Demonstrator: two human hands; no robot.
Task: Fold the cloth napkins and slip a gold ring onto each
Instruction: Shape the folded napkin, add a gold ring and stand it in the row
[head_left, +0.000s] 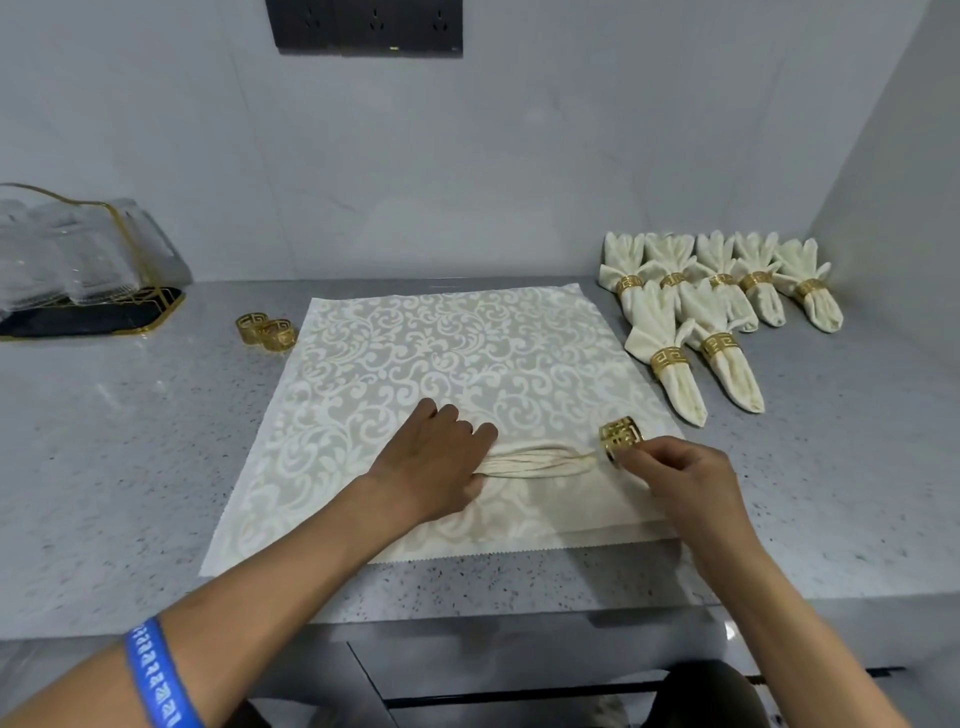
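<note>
Head view: left hand (439, 460) clamped the cream gathered cloth napkin (535, 460); at three o'clock, right hand (675, 475) fingers pinched the gold fretwork ring (621, 435). Best keep the tip bunched narrow.

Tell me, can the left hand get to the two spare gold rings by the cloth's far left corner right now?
Probably not right away: the left hand grips the gathered napkin that the right hand is ringing. Otherwise the bare counter toward the spare rings looks unobstructed.
</note>
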